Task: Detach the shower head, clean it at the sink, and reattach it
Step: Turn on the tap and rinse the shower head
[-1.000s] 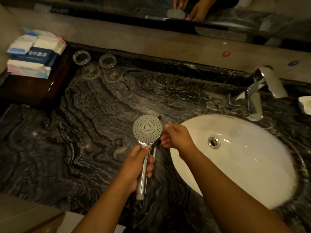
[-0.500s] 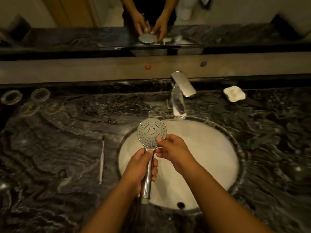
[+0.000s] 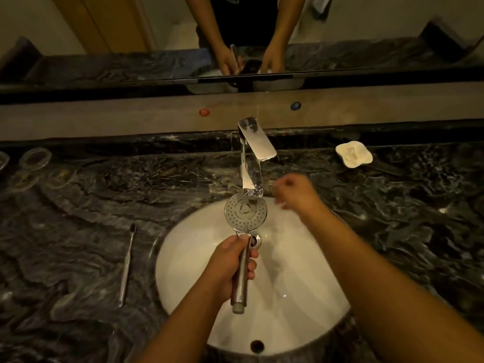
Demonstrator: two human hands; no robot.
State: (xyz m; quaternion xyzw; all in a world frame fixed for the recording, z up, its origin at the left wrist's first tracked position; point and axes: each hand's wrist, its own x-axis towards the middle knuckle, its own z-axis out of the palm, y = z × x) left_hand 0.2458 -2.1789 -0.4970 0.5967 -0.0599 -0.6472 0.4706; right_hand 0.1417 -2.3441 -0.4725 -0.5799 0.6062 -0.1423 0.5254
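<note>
A view looking down from head height at a bathroom vanity in dim, warm light. A white oval sink (image 3: pixel 309 292) is set into a black marble countertop (image 3: pixel 78 226) veined with grey.

The left hand (image 3: pixel 230 267) grips the chrome handle of a detached shower head (image 3: pixel 245 212), fingers wrapped around the handle and thumb lying near its top. The shower head is held above the basin with its round, perforated spray face turned up. The top edge of the face sits directly under the spout of the chrome faucet (image 3: pixel 252 163). The threaded end of the handle points back towards the person. The sink's drain (image 3: pixel 257 241) shows just beside the handle.

The right hand (image 3: pixel 296 193) hovers over the back rim of the sink, just to the right of the faucet spout and apart from the shower head. It is blurred, so I cannot tell how its fingers lie or whether it holds anything.

A toothbrush (image 3: pixel 127 263) lies on the counter left of the sink, bristles pointing away from the person. A white soap dish (image 3: pixel 354 154) sits at the back right. Clear glass dishes (image 3: pixel 35 158) sit at the far left edge. Behind the faucet, a red dot (image 3: pixel 204 112) and a blue dot (image 3: pixel 295 105) mark the ledge. Above it, a mirror (image 3: pixel 110 35) reflects both arms.
</note>
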